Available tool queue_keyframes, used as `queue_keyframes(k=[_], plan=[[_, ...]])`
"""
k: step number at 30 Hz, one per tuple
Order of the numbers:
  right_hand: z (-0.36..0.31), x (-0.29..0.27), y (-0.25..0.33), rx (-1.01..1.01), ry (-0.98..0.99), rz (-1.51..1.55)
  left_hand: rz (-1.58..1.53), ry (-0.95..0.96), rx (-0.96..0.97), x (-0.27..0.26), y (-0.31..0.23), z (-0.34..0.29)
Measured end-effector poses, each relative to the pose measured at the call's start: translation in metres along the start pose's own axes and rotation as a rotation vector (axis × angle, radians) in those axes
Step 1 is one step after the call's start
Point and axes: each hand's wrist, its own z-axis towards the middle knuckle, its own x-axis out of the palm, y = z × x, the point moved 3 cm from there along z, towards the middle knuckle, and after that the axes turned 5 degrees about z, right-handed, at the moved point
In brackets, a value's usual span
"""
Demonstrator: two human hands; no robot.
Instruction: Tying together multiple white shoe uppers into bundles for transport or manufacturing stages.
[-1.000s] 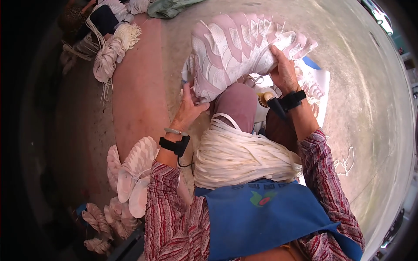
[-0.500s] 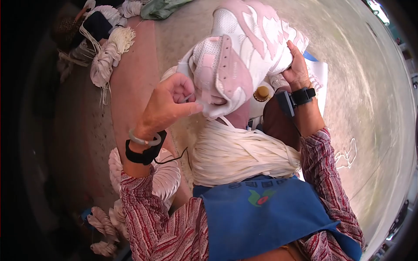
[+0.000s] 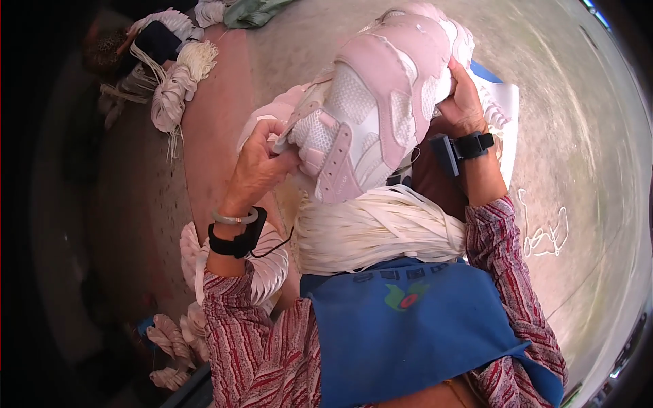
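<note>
A stack of white-and-pink shoe uppers (image 3: 371, 112), with mesh panels and eyelet strips, is held up in front of me. My left hand (image 3: 258, 166) pinches an edge of the nearest upper beside its eyelet strip; a small pale piece shows between thumb and fingers, too small to name. At the stack's right side, my right hand (image 3: 466, 105) grips it with the thumb on top; the other fingers are hidden beneath. Below the stack, a thick bundle of flat cream-white laces (image 3: 381, 231) lies across my lap, above a blue apron (image 3: 422, 333).
Tied bundles of white and pale pink pieces (image 3: 173, 95) lie at the far left by a reddish strip of floor (image 3: 221, 129). Beside my left forearm stands a fanned stack of white pieces (image 3: 269, 265). A loose white lace (image 3: 547, 234) lies on the right. A green bag (image 3: 255, 12) is at the back.
The stack of uppers has turned and tilted, bringing more of its pink side into view. My left hand has closed on the near upper's edge. The yellowish round cap below the stack is now hidden.
</note>
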Motion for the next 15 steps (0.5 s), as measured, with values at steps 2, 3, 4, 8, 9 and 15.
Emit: queue_keyframes(k=[2,3,4,8,9,15], plan=[[-0.009,0.006,0.002,-0.057,-0.006,-0.048,0.059,0.044,0.019,0.003,-0.008,0.004],[-0.011,0.005,0.004,-0.076,0.000,-0.053,0.114,0.077,0.034,0.004,-0.013,0.007],[-0.011,0.007,0.008,-0.082,0.010,-0.052,0.122,0.102,0.048,0.004,-0.014,0.009],[-0.024,0.022,0.020,-0.150,0.095,-0.131,0.049,0.307,0.034,-0.001,-0.005,0.004],[-0.029,0.028,0.023,-0.135,0.102,-0.149,-0.045,0.326,0.041,-0.005,-0.004,0.002],[-0.016,0.024,0.021,-0.033,0.200,-0.265,-0.495,0.825,-0.090,0.000,-0.012,-0.010]])
